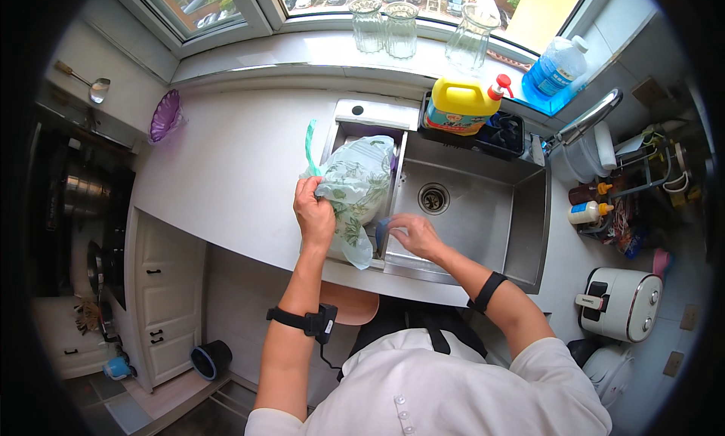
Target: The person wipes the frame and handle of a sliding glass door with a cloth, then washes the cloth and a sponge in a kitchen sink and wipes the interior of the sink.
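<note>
A thin, pale green plastic bag (362, 169) with a leaf print bulges over the narrow left basin of the sink; its contents are hidden. My left hand (315, 212) grips the gathered left edge of this bag. From beside that grip, a green drawstring (310, 144) sticks up. My right hand (416, 236) hovers over the divider between the basins with bent fingers. Right at its fingertips is a small blue piece (382, 231), apparently plastic; whether the fingers pinch it or merely touch it is unclear.
The large steel basin (476, 192) lies to the right. Behind it stand a yellow pump jug (461, 107) and a chrome faucet (589, 118). Glass vessels (401, 31) line the windowsill. A purple scalloped bowl (166, 117) sits far left, a white air fryer (620, 304) right.
</note>
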`<action>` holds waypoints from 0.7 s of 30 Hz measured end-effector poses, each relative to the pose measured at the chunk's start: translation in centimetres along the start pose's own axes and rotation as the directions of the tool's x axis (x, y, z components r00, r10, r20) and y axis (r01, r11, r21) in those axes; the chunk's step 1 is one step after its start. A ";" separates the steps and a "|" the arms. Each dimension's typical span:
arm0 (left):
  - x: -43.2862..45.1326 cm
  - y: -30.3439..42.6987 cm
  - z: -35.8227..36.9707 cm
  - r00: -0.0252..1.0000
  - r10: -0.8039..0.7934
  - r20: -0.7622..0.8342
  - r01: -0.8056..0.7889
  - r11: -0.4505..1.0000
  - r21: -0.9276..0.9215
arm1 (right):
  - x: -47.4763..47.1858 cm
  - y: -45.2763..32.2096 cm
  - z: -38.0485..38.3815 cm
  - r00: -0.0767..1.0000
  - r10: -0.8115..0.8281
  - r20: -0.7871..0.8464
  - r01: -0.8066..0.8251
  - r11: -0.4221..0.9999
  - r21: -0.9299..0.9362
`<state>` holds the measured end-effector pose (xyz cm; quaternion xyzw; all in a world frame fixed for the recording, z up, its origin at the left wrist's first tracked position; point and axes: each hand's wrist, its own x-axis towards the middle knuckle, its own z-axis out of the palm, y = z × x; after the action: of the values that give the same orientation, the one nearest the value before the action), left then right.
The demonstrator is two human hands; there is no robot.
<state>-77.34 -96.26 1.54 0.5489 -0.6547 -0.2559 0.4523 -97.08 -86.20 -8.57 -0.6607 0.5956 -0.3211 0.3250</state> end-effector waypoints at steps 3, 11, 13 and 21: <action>-0.7 -1.2 1.0 0.998 -0.001 0.058 -0.001 1.000 0.031 | -0.8 -0.5 -3.5 0.955 0.189 -0.227 -0.152 0.974 0.170; -3.7 -0.8 5.2 0.953 0.019 0.301 -0.056 0.992 0.113 | -4.9 3.4 -8.0 0.686 0.540 -0.487 -0.246 0.803 0.543; -3.9 0.5 5.6 0.940 -0.023 0.340 -0.035 0.986 0.165 | -5.4 3.8 -9.4 0.680 0.564 -0.468 -0.289 0.793 0.536; -5.4 8.2 8.4 0.949 0.197 0.244 -0.278 0.891 0.358 | -4.8 3.1 -16.6 0.673 0.696 -0.251 -0.119 0.437 0.892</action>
<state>-88.77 -90.28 2.83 0.5142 -0.7971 -0.1177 0.2940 -112.74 -82.40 -1.59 -0.1163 0.5925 -0.6509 0.4601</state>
